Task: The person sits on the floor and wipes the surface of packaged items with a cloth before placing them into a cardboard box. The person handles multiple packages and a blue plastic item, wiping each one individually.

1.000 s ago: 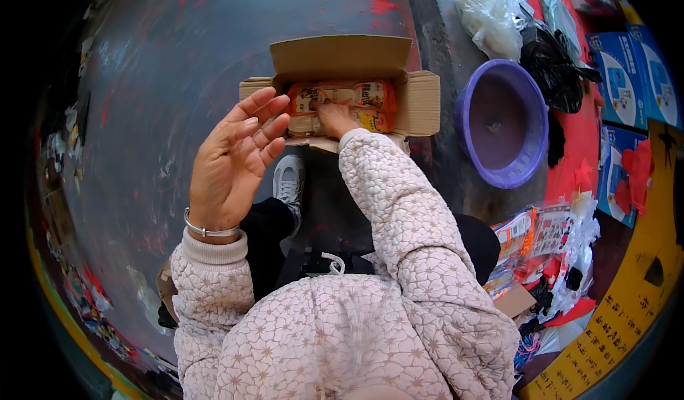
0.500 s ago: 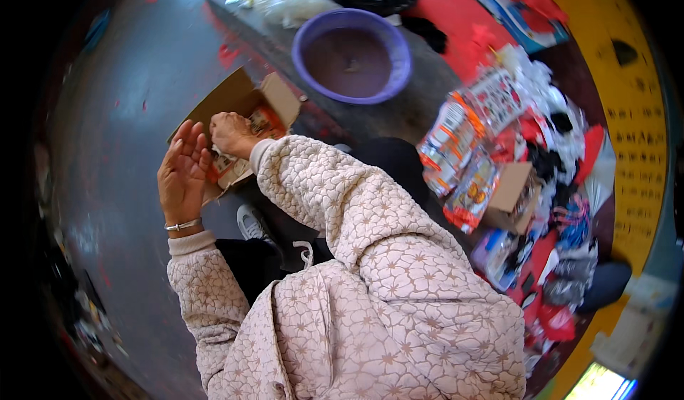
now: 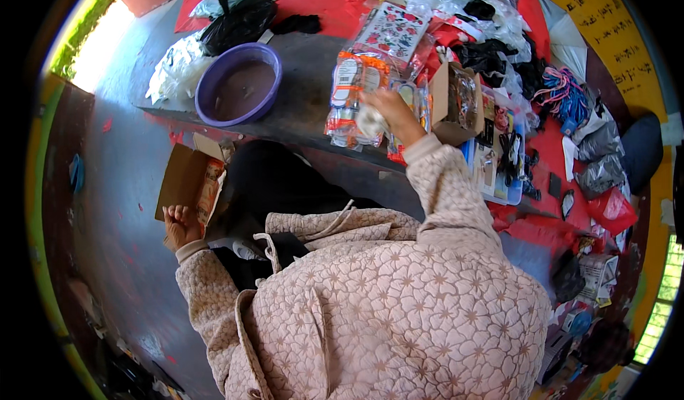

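My right hand (image 3: 393,115) reaches out over a pile of orange-and-clear plastic packets (image 3: 347,101). Its fingers are closed around a small pale roundish thing (image 3: 370,121), blurred and too unclear to name. Beside my left knee, my left hand (image 3: 183,227) has its fingers curled at the near edge of an open cardboard box (image 3: 178,179). An orange-and-white packet (image 3: 209,190) lies inside that box.
On the grey ledge stands a purple basin (image 3: 273,101) of murky water, beside a black plastic bag (image 3: 239,26). To the right are a smaller cardboard box (image 3: 443,108), a clear plastic bin (image 3: 514,195), bundled coloured cords (image 3: 566,97) and red sheeting.
My right hand has left the open cardboard box and swung right to the packets. My left hand, spread before, is now curled at the box edge. The view has turned right.
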Tool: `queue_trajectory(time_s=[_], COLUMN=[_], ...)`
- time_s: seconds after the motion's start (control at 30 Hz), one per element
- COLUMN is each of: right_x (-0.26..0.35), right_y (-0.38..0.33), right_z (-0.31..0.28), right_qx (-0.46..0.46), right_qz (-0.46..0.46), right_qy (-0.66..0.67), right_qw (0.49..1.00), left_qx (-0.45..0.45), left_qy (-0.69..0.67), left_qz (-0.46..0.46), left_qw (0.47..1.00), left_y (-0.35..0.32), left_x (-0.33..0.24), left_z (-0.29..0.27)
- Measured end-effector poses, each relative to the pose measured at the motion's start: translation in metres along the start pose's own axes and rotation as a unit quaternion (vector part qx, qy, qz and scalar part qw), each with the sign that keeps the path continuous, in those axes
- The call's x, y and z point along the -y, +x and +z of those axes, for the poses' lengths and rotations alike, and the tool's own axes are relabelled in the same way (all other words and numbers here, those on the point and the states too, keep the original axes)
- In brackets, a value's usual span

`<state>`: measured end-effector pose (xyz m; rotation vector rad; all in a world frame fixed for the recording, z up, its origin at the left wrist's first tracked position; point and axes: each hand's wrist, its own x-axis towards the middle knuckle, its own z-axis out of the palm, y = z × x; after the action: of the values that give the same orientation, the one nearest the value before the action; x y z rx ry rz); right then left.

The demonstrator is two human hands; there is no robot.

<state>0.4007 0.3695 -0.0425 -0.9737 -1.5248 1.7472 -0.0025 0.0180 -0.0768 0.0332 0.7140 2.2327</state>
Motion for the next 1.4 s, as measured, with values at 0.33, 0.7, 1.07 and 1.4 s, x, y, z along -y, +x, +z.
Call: queue_trajectory(time_s=[0.33,0.7,1.07,1.4], right_x=[-0.104,-0.059,-0.091,-0.106], right_y=[-0.068,0.117,0.120,0.088], right_z=[-0.042,0.065,0.050,-0.024], right_qx=[-0.027,-0.080,-0.160,-0.256], right_qz=[0.046,0.042,0.053,0.021], right_qy=[-0.391,-0.645,-0.583,-0.332], right_qw=[0.919,0.759,0.795,0.908], left_qx=[0.051,0.108,0.088,0.157], left_qy=[0.257,0.301,0.359,0.327], left_qz=[-0.062,-0.347,-0.361,-0.375], left_qw=[0.963,0.882,0.856,0.853], left_y=[-0.039,0.020,0.042,0.031], left_x=[0.080,0.225,0.235,0.249], left_z=[0.173,0.208,0.213,0.226])
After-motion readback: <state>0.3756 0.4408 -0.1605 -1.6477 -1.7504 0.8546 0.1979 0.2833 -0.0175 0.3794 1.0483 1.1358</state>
